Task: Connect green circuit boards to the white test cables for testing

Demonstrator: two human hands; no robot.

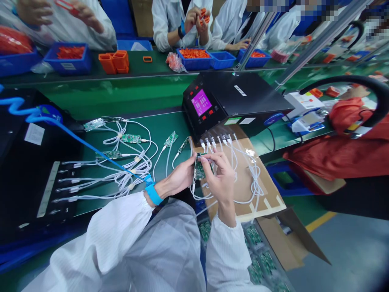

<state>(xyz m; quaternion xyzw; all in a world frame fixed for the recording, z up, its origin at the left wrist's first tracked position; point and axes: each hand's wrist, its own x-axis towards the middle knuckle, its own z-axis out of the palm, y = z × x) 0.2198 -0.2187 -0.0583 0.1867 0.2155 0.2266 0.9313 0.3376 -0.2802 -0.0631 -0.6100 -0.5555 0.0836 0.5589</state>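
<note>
The left hand [182, 174] and right hand [221, 175], both closed on a green circuit board [199, 172], hold it above the left edge of a cardboard sheet [270, 196]. Beyond stands a black unit [258, 95] with a magenta screen [201, 102]; bundled white cables [127, 174] lie on the worktop [165, 119] at left.

My fingers [218, 157] hold a green circuit board [199, 172]. Left of them my wristband [154, 194] is bright sky blue, and nearer me than the fingers my sleeves [112, 235] are white with faint fine lines. Farther left, white cables [124, 178] cross the green worktop [170, 121]. Beyond my fingers, a black box [258, 95] has a magenta screen [201, 102] and red buttons [211, 112]. To their right lie tan cardboard [269, 190] and, farther off, rust-red cloth [322, 150].
</note>
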